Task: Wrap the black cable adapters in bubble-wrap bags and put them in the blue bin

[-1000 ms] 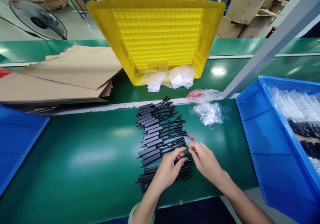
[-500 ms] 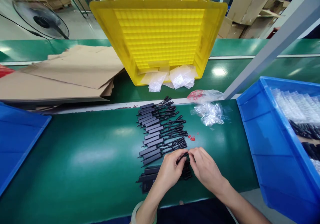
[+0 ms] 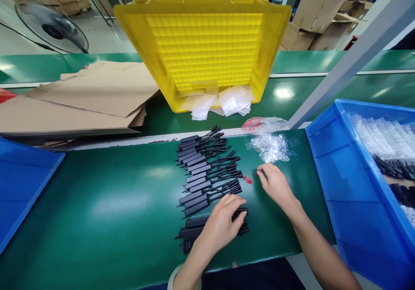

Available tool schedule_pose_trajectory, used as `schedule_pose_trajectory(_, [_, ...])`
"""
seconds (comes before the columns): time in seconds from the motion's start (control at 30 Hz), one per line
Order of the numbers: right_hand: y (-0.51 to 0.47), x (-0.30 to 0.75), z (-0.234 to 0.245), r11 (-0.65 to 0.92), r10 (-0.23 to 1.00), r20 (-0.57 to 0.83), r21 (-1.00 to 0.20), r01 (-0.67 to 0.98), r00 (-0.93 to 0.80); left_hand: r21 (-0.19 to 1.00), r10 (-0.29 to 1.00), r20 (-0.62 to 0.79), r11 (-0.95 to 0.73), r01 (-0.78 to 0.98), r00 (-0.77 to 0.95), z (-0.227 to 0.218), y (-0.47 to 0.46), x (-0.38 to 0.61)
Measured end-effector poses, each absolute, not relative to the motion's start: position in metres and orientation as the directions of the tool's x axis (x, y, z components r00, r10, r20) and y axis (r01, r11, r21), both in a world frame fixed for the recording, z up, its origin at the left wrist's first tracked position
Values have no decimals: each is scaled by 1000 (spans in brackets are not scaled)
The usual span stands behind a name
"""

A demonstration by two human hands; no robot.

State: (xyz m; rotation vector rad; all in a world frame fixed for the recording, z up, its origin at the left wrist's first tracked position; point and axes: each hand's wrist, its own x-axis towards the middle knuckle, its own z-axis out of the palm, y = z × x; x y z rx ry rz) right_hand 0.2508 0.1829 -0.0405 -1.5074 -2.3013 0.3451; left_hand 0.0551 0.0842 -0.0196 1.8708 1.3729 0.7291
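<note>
A row of several black flat parts with thin cable ends [image 3: 207,169] lies on the green table [image 3: 113,203]. My left hand [image 3: 223,225] rests curled on the nearest black parts [image 3: 194,231] at the row's near end, fingers closed round one. My right hand [image 3: 275,184] reaches out to a few small red caps [image 3: 249,180] just right of the row, its fingertips pinched at one red piece. Whether it grips the piece is unclear.
A tilted yellow crate [image 3: 207,43] with bubble-wrap bags stands behind. Crumpled clear bags [image 3: 270,145] lie to the right of the row. A blue bin [image 3: 327,160] of bagged parts stands right, another blue bin [image 3: 22,182] left. Flat cardboard [image 3: 90,95] lies back left.
My right hand left the black part it shared with my left hand and moved up and right to the red caps. My left hand stayed on the near parts.
</note>
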Motion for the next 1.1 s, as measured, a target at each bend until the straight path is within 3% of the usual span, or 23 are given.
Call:
schedule_pose_trajectory(0.13, [194,252,-55,407,913,139,-364,838,-383,657,970,179,-243,713,166,-28,92,52])
schedule_pose_trajectory(0.23, [190,250,-61,418,908,130,-366,831,-399,557,969,208,-230,798,135,-36,98,53])
schedule_pose_trajectory(0.47, [184,246,-57,459,885,177,-489,742,-430,325,982,60,-188,927,178,-34,103,70])
schedule_pose_trajectory(0.63, [175,236,-49,509,849,238,-611,606,-472,305,981,-56,-159,939,184,-31,103,70])
schedule_pose_trajectory(0.77, [170,230,-46,559,801,275,-660,501,-532,375,978,-111,-123,919,176,-30,104,66])
schedule_pose_trajectory(0.87, [169,230,-45,582,775,298,-681,444,-558,548,981,-116,-68,834,156,-27,106,62])
schedule_pose_trajectory(1.0, [168,231,-43,606,749,342,-699,380,-567,818,985,-156,84,569,78,-21,107,54])
schedule_pose_trajectory(1.1, [167,231,-44,623,735,366,-697,355,-571,928,971,-219,178,328,94,-19,106,51])
